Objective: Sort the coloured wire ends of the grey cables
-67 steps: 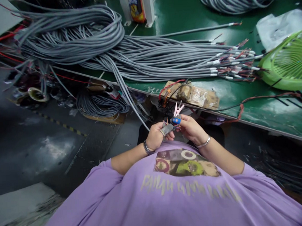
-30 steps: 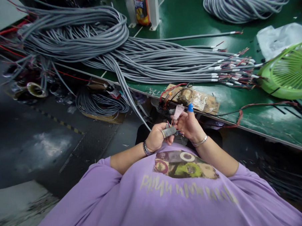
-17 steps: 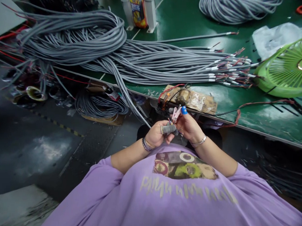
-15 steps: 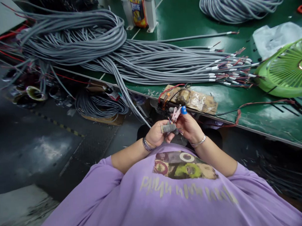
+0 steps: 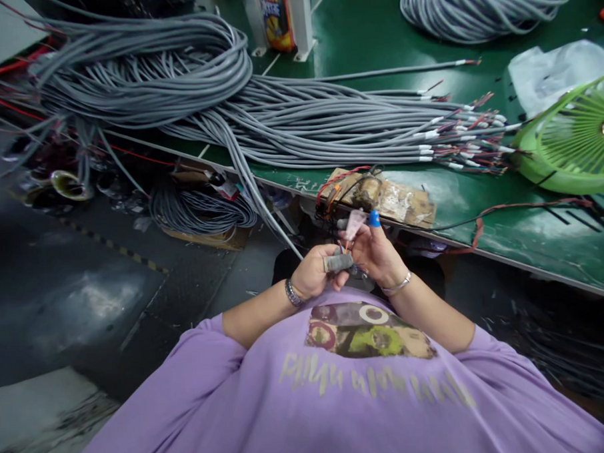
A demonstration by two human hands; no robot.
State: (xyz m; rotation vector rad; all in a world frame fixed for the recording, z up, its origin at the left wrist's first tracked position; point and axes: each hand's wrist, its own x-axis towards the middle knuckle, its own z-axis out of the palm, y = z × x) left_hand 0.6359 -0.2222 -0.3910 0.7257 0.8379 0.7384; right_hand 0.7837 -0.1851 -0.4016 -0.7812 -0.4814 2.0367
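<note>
My left hand point(image 5: 316, 271), with a grey cover on its thumb, is closed on the end of a grey cable point(image 5: 281, 233). Thin coloured wires point(image 5: 343, 246) stick out past its fingertips. Close beside it, my right hand point(image 5: 379, 258) has a blue cover on the thumb, which points up. A pink clip point(image 5: 354, 223), like a clothes peg and blurred, sits at the right fingers with its lower end by the wires. The right fingertips are partly hidden behind the wires and the clip.
Many grey cables point(image 5: 308, 129) lie across the green bench point(image 5: 358, 24), their stripped ends to the right. A green fan point(image 5: 568, 141) and a plastic bag point(image 5: 550, 75) are at the right. By the bench edge lies a brown board point(image 5: 406, 202). Another cable coil point(image 5: 201, 214) sits below.
My right thumb has moved slightly right and up, away from the pink clip. The clip has turned and shifted a little right. My left hand stays on the cable.
</note>
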